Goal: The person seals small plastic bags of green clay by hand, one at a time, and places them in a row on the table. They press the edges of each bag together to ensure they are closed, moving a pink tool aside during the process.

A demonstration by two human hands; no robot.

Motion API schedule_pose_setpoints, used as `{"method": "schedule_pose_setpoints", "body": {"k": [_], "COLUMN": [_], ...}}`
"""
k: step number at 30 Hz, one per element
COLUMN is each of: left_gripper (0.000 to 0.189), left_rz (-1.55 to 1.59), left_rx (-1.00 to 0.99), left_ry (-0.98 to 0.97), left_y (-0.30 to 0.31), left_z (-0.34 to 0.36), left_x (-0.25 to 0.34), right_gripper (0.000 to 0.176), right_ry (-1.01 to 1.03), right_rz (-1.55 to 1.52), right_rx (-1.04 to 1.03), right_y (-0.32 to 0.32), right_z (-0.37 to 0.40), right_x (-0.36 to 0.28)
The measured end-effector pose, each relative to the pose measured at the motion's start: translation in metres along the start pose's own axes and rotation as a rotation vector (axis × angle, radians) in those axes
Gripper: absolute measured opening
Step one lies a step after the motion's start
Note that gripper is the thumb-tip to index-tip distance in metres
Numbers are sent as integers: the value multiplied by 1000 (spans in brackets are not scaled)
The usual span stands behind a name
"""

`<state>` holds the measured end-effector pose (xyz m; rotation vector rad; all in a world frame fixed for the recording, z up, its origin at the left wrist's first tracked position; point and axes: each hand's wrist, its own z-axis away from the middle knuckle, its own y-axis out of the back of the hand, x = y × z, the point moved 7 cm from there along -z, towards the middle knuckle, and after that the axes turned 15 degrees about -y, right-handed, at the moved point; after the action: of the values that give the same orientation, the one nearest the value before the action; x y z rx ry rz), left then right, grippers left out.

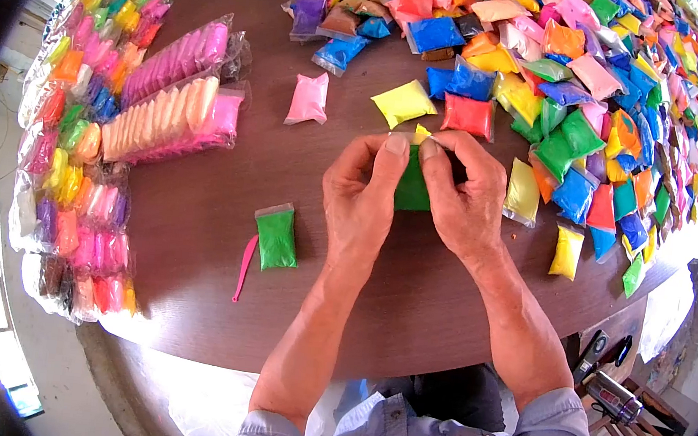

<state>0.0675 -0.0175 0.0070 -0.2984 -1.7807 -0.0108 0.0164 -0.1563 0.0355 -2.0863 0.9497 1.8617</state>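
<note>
My left hand (362,187) and my right hand (464,192) meet over the middle of the table, thumbs and fingers pinched at the top of a green clay packet (412,189). A small yellow piece (423,131) pokes up between the thumb tips. Just beyond the fingers lie a yellow packet (403,104) and a red packet (468,116). Left of my left hand are another green packet (277,236) and a thin pink plastic tool (245,268). A pale yellow packet (523,191) sits close to my right hand.
A large heap of mixed-colour packets (579,136) covers the right and far side of the brown table (212,306). Bagged rows of peach packets (159,120) and pink packets (176,64) lie at left, beside stacked multicoloured bags (76,147). A metal flask (613,396) stands lower right.
</note>
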Motion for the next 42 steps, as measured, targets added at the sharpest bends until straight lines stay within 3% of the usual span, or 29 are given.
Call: {"method": "schedule_pose_setpoints", "body": {"k": [9, 14, 24, 32, 36, 38, 42], "left_gripper": [27, 23, 21, 20, 23, 25, 22], "left_rz": [-13, 4, -89, -112, -66, -25, -110], "left_rx": [13, 11, -22, 2, -72, -80, -81], "left_ry": [-74, 27, -105, 82, 25, -4, 23], "left_y": [3, -3, -3, -1, -7, -8, -4], "left_z": [-1, 1, 0, 3, 4, 4, 4], "left_x": [-1, 1, 5, -1, 0, 4, 1], "right_gripper": [10, 11, 14, 13, 12, 13, 15], "right_ry": [-122, 72, 26, 54, 64, -25, 51], "right_rz": [-46, -32, -52, -40, -47, -58, -62], "right_rx": [-34, 35, 13, 57, 93, 36, 101], "right_y": [-1, 2, 0, 7, 11, 8, 8], "right_z": [0, 0, 2, 0, 2, 2, 2], "right_x": [4, -3, -2, -6, -9, -4, -7]}}
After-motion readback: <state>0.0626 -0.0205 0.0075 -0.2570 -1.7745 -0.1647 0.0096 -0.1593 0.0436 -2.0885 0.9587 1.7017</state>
